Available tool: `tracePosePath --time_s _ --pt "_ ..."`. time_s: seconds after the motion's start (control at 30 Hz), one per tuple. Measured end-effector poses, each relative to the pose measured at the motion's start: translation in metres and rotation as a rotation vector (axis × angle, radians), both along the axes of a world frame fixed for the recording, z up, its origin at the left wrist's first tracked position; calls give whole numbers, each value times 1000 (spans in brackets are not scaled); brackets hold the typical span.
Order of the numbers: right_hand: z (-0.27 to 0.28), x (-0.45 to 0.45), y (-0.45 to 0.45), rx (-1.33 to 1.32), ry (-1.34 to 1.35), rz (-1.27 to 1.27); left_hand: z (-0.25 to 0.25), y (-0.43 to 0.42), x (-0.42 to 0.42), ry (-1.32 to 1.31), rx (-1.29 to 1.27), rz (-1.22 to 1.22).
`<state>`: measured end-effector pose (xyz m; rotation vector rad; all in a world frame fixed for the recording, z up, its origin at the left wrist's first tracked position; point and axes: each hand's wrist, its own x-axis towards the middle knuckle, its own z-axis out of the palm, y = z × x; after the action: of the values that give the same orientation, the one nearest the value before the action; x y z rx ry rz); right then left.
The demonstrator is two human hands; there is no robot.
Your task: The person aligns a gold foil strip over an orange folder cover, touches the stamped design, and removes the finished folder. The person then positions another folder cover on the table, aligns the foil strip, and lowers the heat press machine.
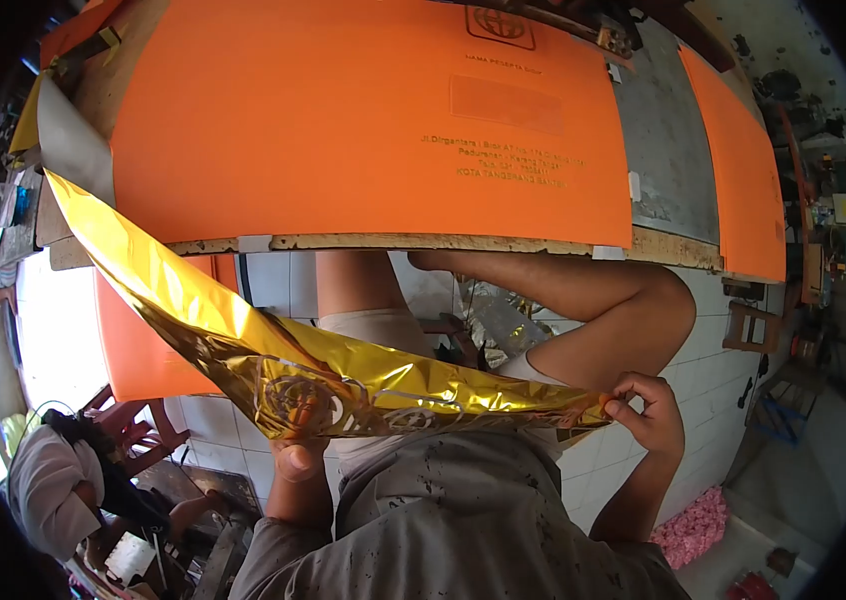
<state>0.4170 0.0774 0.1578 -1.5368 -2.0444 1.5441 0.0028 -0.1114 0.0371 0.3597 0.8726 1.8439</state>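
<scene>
A long sheet of shiny gold foil [213, 310] stretches across my lap, its far left end rising to a point near the table edge. Clear outlines of a round emblem and letters show in the foil toward its lower left. My right hand [651, 412] pinches the foil's right end between thumb and fingers. Below the foil's left part, my left hand [297, 462] grips its lower edge; the foil hides most of its fingers. In front of me lies a large orange sheet [283, 130] with gold-stamped lettering and a round emblem.
The orange sheet lies on a wooden-edged worktable [393, 243] with a grey metal plate [663, 140]. Another orange sheet [738, 170] sits at the right. A person [53, 485] is at the lower left. A small wooden stool [751, 328] stands on the tiled floor.
</scene>
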Motion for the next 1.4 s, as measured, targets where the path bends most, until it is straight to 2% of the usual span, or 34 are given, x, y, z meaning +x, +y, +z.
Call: tracePosePath --time_s 0.23,0.4,0.43,0.6,0.83,0.9,0.97,1.03,1.1,1.2,1.4 --pt "-7 14 -4 8 61 3 14 -1 4 -11 -33 72" --pt "-15 26 -9 4 144 -24 6 -6 -3 51 132 45" --pt "-17 29 -9 4 158 -26 15 -1 2 77 64 121" --pt "-28 41 -12 -4 222 -39 13 -4 -8 39 193 18" --pt "-33 46 -15 -27 272 -96 16 4 0 109 182 83" --pt "-35 51 -14 -21 276 -80 13 5 1 323 115 120" --pt "-38 57 -13 -1 284 -45 17 9 4 368 109 141" --pt "-38 57 -13 -1 284 -51 44 32 20 247 165 144" --pt "-37 58 -13 -7 289 -57 43 35 27 346 21 273" --pt "-38 59 -12 -15 308 -63 56 49 43 327 -54 394" --pt "-42 63 -13 -24 334 -82 23 23 11 361 85 179"
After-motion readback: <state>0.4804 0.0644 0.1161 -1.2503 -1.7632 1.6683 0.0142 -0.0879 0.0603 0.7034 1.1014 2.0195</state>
